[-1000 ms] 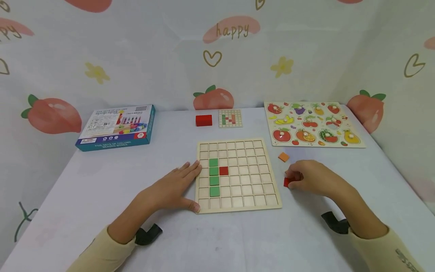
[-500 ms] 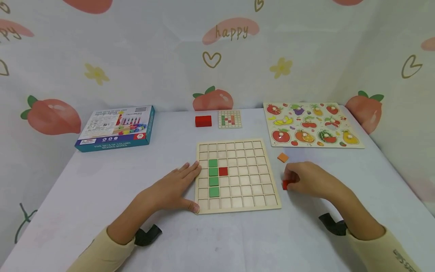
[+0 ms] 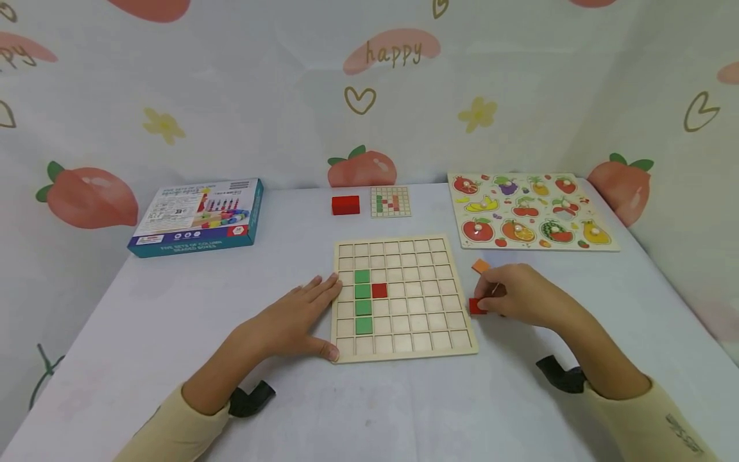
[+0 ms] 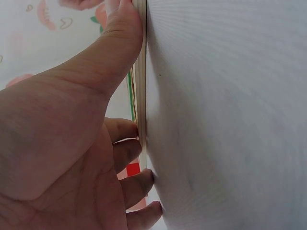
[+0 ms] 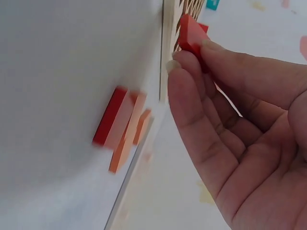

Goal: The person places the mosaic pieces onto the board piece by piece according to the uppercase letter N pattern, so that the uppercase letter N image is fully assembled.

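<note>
A square wooden grid board [image 3: 416, 346] lies mid-table. Several green tiles [image 3: 363, 308] stand in one column of it, and a red tile [image 3: 379, 290] sits right of that column. My left hand [image 3: 288, 324] is spread flat, its fingertips and thumb touching the board's left edge; the left wrist view shows its fingers [image 4: 134, 187] against that edge. Just off the board's right edge, my right hand [image 3: 522, 298] pinches a small red square tile [image 5: 191, 36] between thumb and fingers. Below that hand, in the right wrist view, another red tile [image 5: 112, 117] and orange tiles [image 5: 127, 136] lie on the table.
A small pattern card [image 3: 390, 202] and a red block [image 3: 346, 205] lie behind the board. At the back left is a teal-edged box [image 3: 196, 215]. A fruit peg puzzle [image 3: 534, 212] occupies the back right. An orange tile [image 3: 481, 265] shows beside my right hand.
My right hand has lifted the red tile and brought it left, close to the board's right edge. The left hand stays at the board's left edge.
</note>
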`<state>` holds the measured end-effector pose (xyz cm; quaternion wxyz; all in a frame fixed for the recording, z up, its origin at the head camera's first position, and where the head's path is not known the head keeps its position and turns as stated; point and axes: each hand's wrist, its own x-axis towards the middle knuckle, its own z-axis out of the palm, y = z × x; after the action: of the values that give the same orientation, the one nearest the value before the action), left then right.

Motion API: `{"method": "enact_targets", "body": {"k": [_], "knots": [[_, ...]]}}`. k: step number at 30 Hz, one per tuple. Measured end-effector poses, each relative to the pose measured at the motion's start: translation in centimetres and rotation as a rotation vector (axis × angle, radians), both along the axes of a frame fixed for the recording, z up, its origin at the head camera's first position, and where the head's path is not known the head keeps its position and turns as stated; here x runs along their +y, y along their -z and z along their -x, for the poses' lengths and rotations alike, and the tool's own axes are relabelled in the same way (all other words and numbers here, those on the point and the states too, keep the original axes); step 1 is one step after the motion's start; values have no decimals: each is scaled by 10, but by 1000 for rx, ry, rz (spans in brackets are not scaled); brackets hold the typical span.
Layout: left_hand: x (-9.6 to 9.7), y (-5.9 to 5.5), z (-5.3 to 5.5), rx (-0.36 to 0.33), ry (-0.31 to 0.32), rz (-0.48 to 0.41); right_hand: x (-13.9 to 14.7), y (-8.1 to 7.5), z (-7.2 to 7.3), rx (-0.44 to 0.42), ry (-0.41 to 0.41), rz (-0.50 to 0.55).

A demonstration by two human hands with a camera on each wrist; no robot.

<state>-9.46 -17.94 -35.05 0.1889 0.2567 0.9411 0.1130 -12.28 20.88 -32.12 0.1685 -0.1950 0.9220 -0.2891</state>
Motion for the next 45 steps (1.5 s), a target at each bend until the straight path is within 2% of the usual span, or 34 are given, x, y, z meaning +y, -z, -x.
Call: {"method": "enact_targets", "body": {"k": [7, 16, 24, 32, 39, 45], "knots": [[1, 2, 1, -7, -4, 0, -20, 1, 6, 32, -18, 23], [0, 3, 1, -13, -8, -7, -45, 3, 19, 6, -47, 28], [0, 2, 0, -12, -11, -9, -69, 6, 25, 36, -117, 60], [0, 1, -1, -14, -12, -12, -95, 8, 25, 46, -168, 66], [-1, 1, 0, -10, -5, -15, -110, 10, 25, 51, -167, 49], [-1, 0, 0, -9, -2, -14, -116, 8, 24, 50, -157, -7]]}}
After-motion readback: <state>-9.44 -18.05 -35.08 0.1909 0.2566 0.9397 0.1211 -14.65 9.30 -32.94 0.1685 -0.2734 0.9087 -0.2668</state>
